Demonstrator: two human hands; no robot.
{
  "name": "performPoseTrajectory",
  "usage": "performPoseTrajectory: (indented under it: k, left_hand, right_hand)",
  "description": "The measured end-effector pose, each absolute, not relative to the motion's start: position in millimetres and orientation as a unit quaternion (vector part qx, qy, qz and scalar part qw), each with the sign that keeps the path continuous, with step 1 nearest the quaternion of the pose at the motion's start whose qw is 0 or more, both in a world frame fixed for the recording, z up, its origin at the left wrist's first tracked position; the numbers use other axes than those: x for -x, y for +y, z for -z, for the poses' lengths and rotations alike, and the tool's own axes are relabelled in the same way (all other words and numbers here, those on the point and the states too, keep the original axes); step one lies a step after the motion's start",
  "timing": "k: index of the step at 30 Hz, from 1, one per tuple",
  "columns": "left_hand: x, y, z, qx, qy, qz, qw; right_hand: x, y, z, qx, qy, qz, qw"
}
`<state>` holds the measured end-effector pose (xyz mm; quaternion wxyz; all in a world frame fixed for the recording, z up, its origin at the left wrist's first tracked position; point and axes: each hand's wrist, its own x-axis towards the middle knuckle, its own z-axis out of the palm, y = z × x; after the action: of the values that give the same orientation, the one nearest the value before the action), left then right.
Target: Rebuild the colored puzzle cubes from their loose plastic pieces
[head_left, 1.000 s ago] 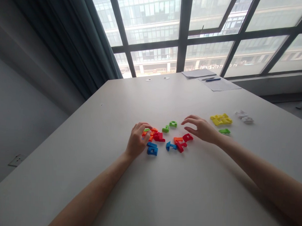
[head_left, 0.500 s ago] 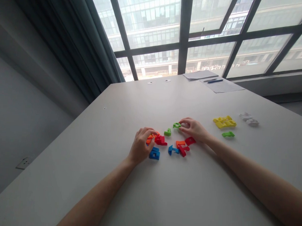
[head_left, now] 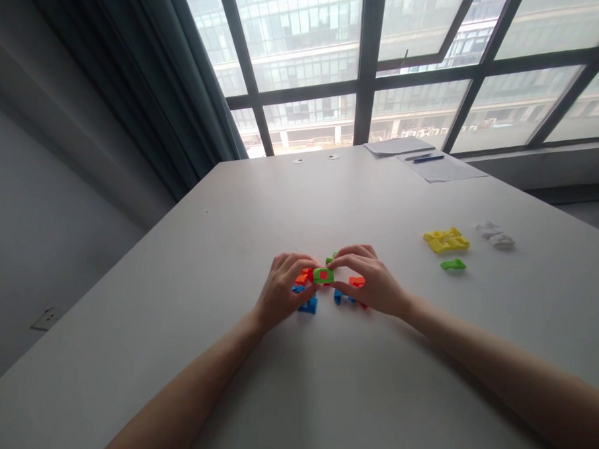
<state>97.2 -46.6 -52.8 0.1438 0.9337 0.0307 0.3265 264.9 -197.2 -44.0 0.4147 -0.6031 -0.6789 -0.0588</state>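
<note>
A broad, smooth, matte off-white worktop is filling most of the view, running back to a dark-framed grid window with a grey-blue pleated curtain hanging at its left. At the far edge, flat sheets of paper are lying with a slim blue pen across them.

Both bare forearms are reaching in from the near edge. The left hand and the right hand are meeting at mid-worktop, fingertips pinching opposite ends of a small green plastic block, a blocky, glossy piece with a red patch showing at its middle; each grip is closed on this block, held just above the worktop surface.

Beneath and between the hands, angular plastic pieces are lying scattered: an orange piece by the left fingers, a blue piece just under the left hand, another green piece just behind the held block, and red and orange fragments partly hidden by the right hand.

Well apart to the right, a cluster of yellow pieces is sitting with a lone green piece just in front of it, and a crumpled white clump is lying beyond.
</note>
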Motion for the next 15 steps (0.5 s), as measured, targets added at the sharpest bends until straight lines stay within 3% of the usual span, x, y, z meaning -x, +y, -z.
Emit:
performPoseTrajectory:
  k: [15]
  left_hand:
    - [-97.1,-43.4,55.4,-0.939,0.01,-0.309,0.153]
  right_hand:
    - [-263.0,-198.1,47.9,0.605,-0.671,0.036,0.427]
